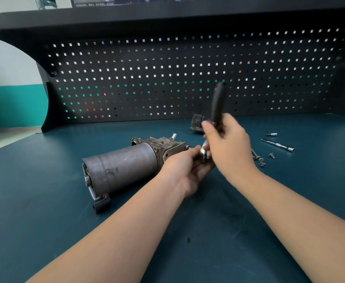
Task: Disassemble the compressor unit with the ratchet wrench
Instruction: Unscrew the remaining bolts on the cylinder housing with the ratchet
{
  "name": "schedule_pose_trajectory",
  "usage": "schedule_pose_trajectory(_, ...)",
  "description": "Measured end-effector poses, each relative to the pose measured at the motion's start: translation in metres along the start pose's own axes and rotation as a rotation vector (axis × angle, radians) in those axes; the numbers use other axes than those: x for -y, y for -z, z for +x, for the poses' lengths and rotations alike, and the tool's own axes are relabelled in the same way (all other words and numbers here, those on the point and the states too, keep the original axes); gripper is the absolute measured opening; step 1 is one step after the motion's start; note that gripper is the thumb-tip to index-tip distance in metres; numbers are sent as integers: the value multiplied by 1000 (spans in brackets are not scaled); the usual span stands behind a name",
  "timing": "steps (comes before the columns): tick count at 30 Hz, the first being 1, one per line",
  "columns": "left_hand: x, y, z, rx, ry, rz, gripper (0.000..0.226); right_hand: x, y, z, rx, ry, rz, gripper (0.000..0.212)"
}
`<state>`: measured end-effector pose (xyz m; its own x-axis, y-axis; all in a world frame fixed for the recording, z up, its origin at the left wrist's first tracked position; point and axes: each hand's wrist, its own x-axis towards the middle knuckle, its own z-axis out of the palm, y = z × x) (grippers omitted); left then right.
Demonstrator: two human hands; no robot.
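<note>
Grey-brown metal cylindrical compressor unit lies on its side on the dark teal table, long axis running from near-left end cap to far-right finned cast head; casing dull and scuffed. Black-handled ratchet wrench stands nearly upright, handle up, chrome head down by the compressor head. Right hand grips the handle; left hand pinches the chrome head.
</note>
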<state>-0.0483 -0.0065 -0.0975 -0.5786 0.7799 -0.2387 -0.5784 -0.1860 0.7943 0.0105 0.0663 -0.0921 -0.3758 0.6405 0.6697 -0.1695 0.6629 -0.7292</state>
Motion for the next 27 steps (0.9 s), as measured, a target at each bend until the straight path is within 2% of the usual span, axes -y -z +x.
schedule_pose_trajectory(2,1,0,1,-18,1,9,13,-7,0,7,-92,-327,209,13)
schedule_pose_trajectory(4,1,1,2,-38,8,18,13,-12,2,10,-156,-693,535,5)
schedule_pose_trajectory(6,1,2,3,-57,11,31,11,-15,3,9,-190,-906,735,12)
schedule_pose_trajectory(8,1,1,4,-66,13,20,15,-17,3,8,-174,-923,743,11)
schedule_pose_trajectory(11,1,1,6,-79,-11,-45,21,-13,2,10,-150,-830,679,3)
schedule_pose_trajectory(13,1,1,7,-85,-16,-78,23,-13,2,12,-141,-798,647,7)
schedule_pose_trajectory(20,1,2,8,-69,-16,-141,25,-10,4,12,-164,-817,665,5)
schedule_pose_trajectory(27,-1,2,6,-61,4,-169,25,-12,5,13,-184,-764,468,9)
